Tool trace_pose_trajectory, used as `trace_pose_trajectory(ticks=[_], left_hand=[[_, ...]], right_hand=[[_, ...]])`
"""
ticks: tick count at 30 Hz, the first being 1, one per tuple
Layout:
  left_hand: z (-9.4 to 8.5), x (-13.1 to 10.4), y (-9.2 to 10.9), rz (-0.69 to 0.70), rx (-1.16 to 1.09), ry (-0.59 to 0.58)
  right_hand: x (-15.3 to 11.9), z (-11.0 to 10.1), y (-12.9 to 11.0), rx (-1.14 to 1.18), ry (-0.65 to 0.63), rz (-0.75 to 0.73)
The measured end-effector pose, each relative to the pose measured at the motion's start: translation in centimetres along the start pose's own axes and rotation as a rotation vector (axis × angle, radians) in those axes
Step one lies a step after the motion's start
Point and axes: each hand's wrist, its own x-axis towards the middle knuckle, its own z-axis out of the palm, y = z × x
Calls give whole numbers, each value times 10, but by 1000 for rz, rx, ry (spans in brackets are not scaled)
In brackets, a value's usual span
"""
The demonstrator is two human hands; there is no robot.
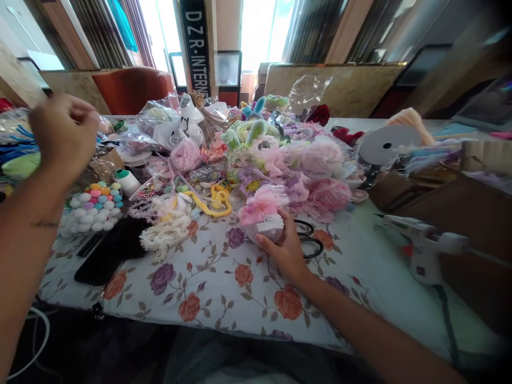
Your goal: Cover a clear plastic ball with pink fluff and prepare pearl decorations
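Note:
My right hand (286, 248) is wrapped round a pale round object with pink fluff on top (266, 213), just above the flowered cloth (216, 282). Black-handled scissors (310, 240) lie right beside that hand, their blades hidden. My left hand (64, 125) is raised at the far left with its fingers curled in; whether it pinches anything is too blurred to tell. Below it sits a clear bag of coloured and white pompoms (96, 208).
Pink and pastel yarn (328, 194) is heaped at the back middle. A glue gun (424, 245) lies at the right by a cardboard box (476, 229). Cream yarn (166, 234), a yellow strand (218, 200) and a black phone-like object (104, 261) lie on the left.

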Motion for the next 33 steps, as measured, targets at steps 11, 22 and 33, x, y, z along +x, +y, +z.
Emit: trace_pose_trajectory(ticks=[11,22,33], left_hand=[[26,-228,154,-711,-907,-1211],[54,-246,178,-891,-1314,-1044],[60,-233,158,-920,-1452,-1208]], right_hand=[[-4,-1,-1,-59,-16,-88],[-4,-2,0,-133,-16,-91],[-4,-1,-1,-85,-41,-42]])
